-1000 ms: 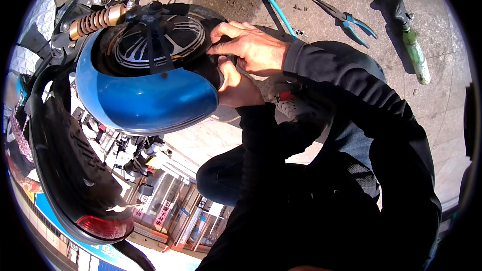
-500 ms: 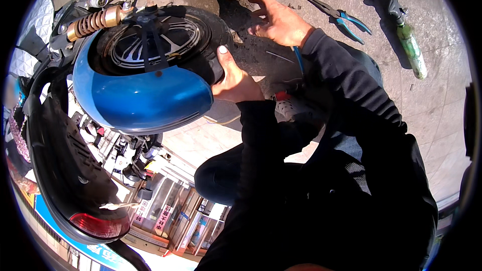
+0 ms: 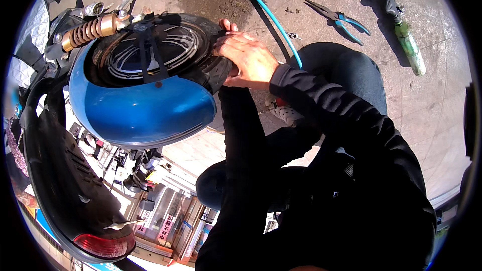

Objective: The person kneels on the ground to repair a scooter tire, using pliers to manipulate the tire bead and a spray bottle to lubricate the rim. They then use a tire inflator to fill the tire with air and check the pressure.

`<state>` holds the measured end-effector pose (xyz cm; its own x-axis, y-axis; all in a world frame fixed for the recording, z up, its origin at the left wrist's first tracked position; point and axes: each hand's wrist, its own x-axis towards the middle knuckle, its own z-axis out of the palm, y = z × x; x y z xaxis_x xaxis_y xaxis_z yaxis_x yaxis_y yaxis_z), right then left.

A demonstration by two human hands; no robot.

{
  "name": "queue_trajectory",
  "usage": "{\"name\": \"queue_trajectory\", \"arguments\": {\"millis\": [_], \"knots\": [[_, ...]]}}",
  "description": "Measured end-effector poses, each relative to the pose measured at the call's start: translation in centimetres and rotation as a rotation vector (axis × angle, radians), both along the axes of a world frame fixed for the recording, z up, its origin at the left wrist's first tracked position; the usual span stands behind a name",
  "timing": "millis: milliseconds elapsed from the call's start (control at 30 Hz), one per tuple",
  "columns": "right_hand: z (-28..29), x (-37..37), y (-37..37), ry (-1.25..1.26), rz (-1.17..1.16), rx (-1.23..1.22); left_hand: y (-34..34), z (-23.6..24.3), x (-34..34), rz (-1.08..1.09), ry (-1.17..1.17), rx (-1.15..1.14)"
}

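Right hand (image 3: 248, 60) has swung back onto the tyre (image 3: 215, 74); left hand's tucked behind, can't tell if either grip's clenched. I'd press evenly along the tread.

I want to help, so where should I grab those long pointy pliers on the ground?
Probably by the blue-and-black handles of the long-nose pliers, from above, reaching in from the picture's lower right. They lie flat, handles spread that way, narrow tips pointing up-left.
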<state>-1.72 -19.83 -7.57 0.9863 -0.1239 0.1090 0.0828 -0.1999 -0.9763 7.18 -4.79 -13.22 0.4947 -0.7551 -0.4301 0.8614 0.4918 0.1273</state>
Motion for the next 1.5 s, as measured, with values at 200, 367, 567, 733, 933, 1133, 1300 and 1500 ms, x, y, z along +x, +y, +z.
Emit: {"name": "queue_trajectory", "arguments": {"millis": [200, 367, 567, 733, 933, 1133, 1300, 1500], "knots": [[0.6, -0.1, 0.6, -0.055, -0.067, -0.019, -0.6, -5.5, 0.8, 0.041, 0.259, -0.452], [1.3, -1.1, -0.6, -0.001, -0.01, 0.008, -0.4, -7.0, -0.5, 0.085, 0.317, -0.539], [2.8, 0.3, -2.7, 0.141, 0.055, -0.117, 0.0, -8.1, -0.8, 0.104, 0.345, -0.589], [1.4, 1.5, -2.6, 0.136, 0.239, -0.087, 0.1, -8.4, -1.1, 0.133, 0.367, -0.63], [1.5, 1.0, -3.0, 0.04, 0.236, 0.114, -0.5, -9.2, -0.9, 0.161, 0.379, -0.703], [1.8, 1.8, -4.5, -0.036, 0.403, 0.235, 0.2, -11.8, -1.7, 0.246, 0.363, -0.879], [-0.2, 0.7, -8.4, 0.128, -0.047, 0.721, -3.2, -6.3, 0.1, 0.072, 0.451, -0.706], [1.1, 2.1, -5.0, 0.105, 0.217, 0.337, -0.6, -6.7, -0.6, 0.215, 0.437, -0.636]]}}
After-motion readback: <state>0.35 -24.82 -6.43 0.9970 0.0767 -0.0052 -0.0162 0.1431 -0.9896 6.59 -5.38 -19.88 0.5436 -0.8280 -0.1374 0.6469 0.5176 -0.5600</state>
